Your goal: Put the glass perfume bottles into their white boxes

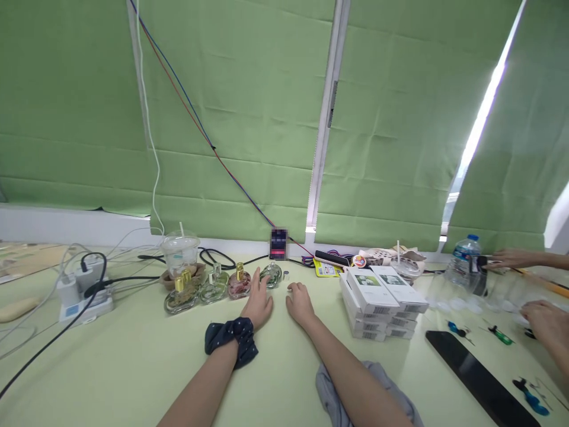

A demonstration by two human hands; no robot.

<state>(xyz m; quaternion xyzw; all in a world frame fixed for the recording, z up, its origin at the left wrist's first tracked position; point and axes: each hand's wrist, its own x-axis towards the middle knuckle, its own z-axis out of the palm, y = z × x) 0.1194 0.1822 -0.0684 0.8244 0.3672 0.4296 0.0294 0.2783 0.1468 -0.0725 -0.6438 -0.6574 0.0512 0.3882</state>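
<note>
Green glass bottle (pixel 271 277) beside spread left hand (pixel 256 303)

At one o'clock from the left hand, the bottle, close by; cannot tell whether touched. Loosely curled right hand (pixel 301 303), grip hidden, with a small silver cap (pixel 285 275) at eleven o'clock. Toward nine, three capped bottles (pixel 214 290). At twelve, a dark upright screen (pixel 278 242), blurred. Toward three, stacked white boxes (pixel 371 293) on the pale green tabletop (pixel 278 373).

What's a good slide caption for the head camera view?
Left hand beside a row of glass bottles, right hand near a small silvery piece, stacked white boxes to the right.
</note>
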